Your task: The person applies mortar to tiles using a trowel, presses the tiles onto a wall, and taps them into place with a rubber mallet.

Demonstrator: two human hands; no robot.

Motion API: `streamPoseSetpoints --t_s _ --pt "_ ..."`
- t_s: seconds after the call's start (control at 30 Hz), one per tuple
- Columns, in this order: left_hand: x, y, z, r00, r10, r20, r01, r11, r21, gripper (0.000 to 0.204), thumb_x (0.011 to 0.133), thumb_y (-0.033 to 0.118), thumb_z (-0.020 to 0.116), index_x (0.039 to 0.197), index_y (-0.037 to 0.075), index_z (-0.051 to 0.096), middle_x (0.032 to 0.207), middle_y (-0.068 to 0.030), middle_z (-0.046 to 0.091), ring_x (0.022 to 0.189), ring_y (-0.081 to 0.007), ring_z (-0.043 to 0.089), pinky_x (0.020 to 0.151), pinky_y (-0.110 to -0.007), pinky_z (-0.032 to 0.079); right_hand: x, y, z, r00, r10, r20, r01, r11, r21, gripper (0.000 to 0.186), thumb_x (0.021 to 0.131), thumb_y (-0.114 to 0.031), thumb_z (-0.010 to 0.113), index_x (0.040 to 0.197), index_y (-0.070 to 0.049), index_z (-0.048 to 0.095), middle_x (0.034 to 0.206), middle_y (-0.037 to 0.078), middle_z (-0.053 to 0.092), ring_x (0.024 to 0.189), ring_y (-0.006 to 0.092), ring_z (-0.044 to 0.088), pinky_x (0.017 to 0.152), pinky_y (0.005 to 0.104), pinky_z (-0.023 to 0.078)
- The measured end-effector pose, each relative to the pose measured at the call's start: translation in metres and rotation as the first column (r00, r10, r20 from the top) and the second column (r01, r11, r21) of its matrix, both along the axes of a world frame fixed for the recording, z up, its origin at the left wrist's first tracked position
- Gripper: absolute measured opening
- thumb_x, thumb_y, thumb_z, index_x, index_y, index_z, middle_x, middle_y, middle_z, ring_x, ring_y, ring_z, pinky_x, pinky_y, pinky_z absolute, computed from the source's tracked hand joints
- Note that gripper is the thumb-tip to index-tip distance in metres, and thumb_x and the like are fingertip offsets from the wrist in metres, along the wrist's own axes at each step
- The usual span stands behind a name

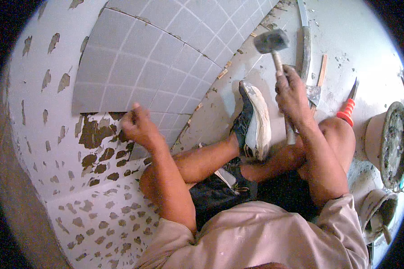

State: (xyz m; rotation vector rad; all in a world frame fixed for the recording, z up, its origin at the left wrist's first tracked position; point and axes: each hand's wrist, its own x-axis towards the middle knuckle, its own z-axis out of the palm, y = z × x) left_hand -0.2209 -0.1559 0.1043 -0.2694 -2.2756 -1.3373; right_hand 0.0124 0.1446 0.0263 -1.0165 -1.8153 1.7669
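My right hand point(293, 95) grips a mallet point(271, 41) by its pale handle, with the dark, blocky head raised up and away from me. Its handle end sticks out below my fist. On the left, my left hand point(140, 128) is closed with curled fingers beside the lower edge of a grey wall tile point(110, 76) marked with pale grid lines. Whether anything is between those fingers is hidden. Under that edge, patches of dark wet mortar point(94, 132) cover the chipped white wall point(45, 130).
Small wooden wedges point(222, 73) line the tiles' floor edge. A long-handled tool point(305, 54), a wooden strip point(322, 69) and an orange-handled pointed tool point(346, 112) lie right. Mortar-stained buckets point(376, 134) stand far right. My shoe point(257, 121) rests between the hands.
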Motion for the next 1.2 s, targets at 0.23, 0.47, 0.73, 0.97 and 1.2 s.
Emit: streamPoseSetpoints --t_s 0.23,0.47,0.73,0.97,1.2 --pt "-0.005 0.008 0.043 0.987 0.132 -0.094 -0.120 0.985 0.120 0.047 0.091 0.035 0.072 0.069 -0.004 0.058 0.069 -0.0131 0.063 0.055 -0.0196 0.061 0.053 -0.035 0.052 -0.011 -0.049 0.012 0.975 0.160 -0.155 -0.093 0.925 0.368 0.034 0.097 -0.019 0.056 0.125 0.001 0.054 0.092 0.035 0.064 0.090 0.0512 0.064 0.078 0.0528 0.052" --pt "-0.026 -0.009 0.057 0.947 0.304 -0.103 -0.314 0.945 -0.096 0.056 0.082 0.045 0.080 0.082 -0.007 0.059 0.082 -0.0227 0.065 0.071 -0.0346 0.064 0.068 -0.042 0.053 -0.012 -0.071 0.016 0.939 0.329 0.102 -0.339 0.836 0.431 0.029 0.099 -0.020 0.054 0.116 0.003 0.056 0.091 0.031 0.064 0.090 0.0505 0.062 0.078 0.0531 0.050" --pt "-0.015 0.013 0.091 0.683 -0.010 -0.730 -0.371 0.857 -0.359 0.080 0.073 0.041 0.085 0.136 0.006 0.048 0.151 -0.0263 0.032 0.138 -0.0437 0.031 0.108 -0.062 0.026 -0.014 -0.080 0.000 0.921 0.380 0.089 -0.368 0.768 0.525 0.040 0.099 -0.031 0.053 0.128 -0.004 0.054 0.106 0.028 0.066 0.093 0.0481 0.065 0.080 0.0527 0.054" --pt "-0.014 0.030 0.134 0.764 -0.139 -0.630 -0.438 0.604 -0.665 0.104 0.064 0.048 0.087 0.152 0.023 0.039 0.164 -0.0091 0.022 0.149 -0.0464 0.013 0.113 -0.073 0.011 -0.026 -0.083 0.019 0.915 0.396 0.077 -0.386 0.800 0.460 0.036 0.098 -0.030 0.055 0.123 -0.004 0.055 0.107 0.027 0.066 0.091 0.0474 0.065 0.079 0.0532 0.053" --pt "-0.016 0.029 0.134 0.750 -0.130 -0.649 -0.470 0.585 -0.661 0.103 0.066 0.052 0.085 0.153 0.022 0.038 0.163 -0.0093 0.023 0.149 -0.0462 0.014 0.110 -0.076 0.013 -0.067 -0.080 0.045 0.919 0.367 0.145 -0.372 0.685 0.626 0.028 0.097 -0.029 0.060 0.112 -0.005 0.056 0.087 0.021 0.065 0.083 0.0403 0.066 0.069 0.0486 0.052"
